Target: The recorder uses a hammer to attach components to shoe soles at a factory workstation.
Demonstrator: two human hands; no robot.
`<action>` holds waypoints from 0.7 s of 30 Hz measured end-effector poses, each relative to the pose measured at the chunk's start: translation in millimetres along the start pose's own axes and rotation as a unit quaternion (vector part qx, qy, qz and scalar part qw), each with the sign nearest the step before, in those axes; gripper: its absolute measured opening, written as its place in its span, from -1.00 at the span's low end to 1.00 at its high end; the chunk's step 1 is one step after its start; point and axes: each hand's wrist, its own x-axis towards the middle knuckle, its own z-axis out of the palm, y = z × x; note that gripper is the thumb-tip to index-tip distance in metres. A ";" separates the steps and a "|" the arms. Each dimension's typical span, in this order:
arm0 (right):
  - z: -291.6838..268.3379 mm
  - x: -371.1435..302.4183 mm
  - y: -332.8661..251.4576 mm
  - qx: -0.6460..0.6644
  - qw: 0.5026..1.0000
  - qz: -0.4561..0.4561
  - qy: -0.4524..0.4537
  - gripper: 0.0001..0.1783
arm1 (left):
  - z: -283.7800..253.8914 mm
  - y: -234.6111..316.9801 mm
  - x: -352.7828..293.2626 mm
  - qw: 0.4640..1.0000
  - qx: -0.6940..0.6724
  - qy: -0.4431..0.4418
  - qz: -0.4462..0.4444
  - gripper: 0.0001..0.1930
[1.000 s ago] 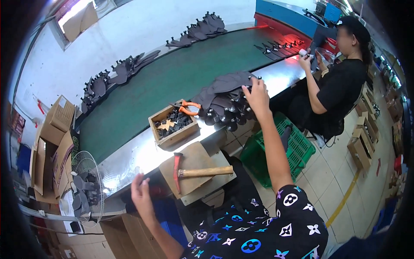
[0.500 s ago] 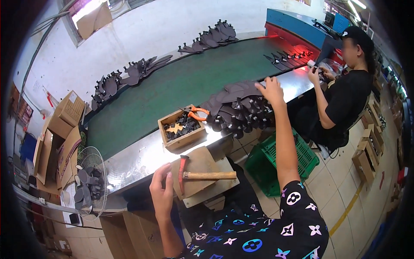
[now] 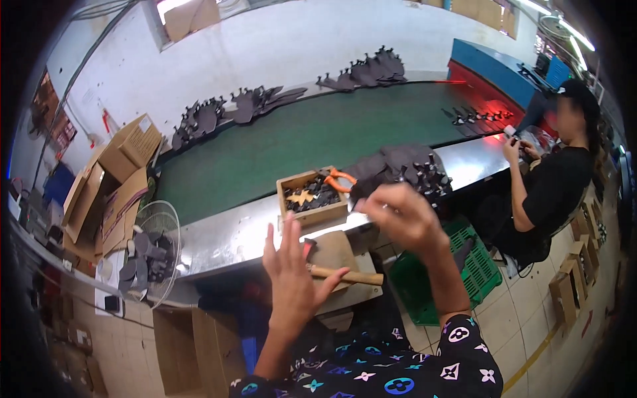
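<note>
My left hand (image 3: 290,282) is open with fingers spread, in front of the hammer (image 3: 358,275) and partly covering it. The hammer, with its wooden handle and red head, lies on a tan block (image 3: 337,251). My right hand (image 3: 406,215), smeared by motion, is closed in front of the pile of dark grey flat paddle-shaped pieces (image 3: 391,162) with black knobs. A dark piece (image 3: 362,192) shows at its fingertips; most of it is hidden. Beside the pile, a wooden box (image 3: 315,215) holds small black parts, with orange-handled pliers (image 3: 340,180) at its rim.
A green conveyor belt (image 3: 265,156) runs behind the metal ledge (image 3: 219,240), with more grey pieces (image 3: 255,105) along its far side. A green crate (image 3: 424,302) stands below right. At right sits a co-worker (image 3: 554,172); a fan (image 3: 159,222) and cartons (image 3: 123,212) are at left.
My right hand has come off the pile, moving left and nearer, and has closed with a dark piece at its fingertips. My left hand has risen and spread before the hammer. The view has shifted.
</note>
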 end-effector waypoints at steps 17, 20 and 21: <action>84.7 -243.7 -112.4 0.098 0.757 0.641 -0.084 -0.71 | 62.4 -62.9 -78.2 0.964 -0.011 -0.129 -0.233 -0.66; 67.0 -302.2 -139.9 0.101 0.731 0.675 0.003 -0.66 | 87.7 -65.5 -75.2 0.952 0.108 -0.078 -0.275 -0.51; 67.7 -312.9 -139.3 0.102 0.730 0.676 0.005 -0.66 | 85.7 -71.0 -63.9 0.964 0.110 -0.061 -0.236 -0.44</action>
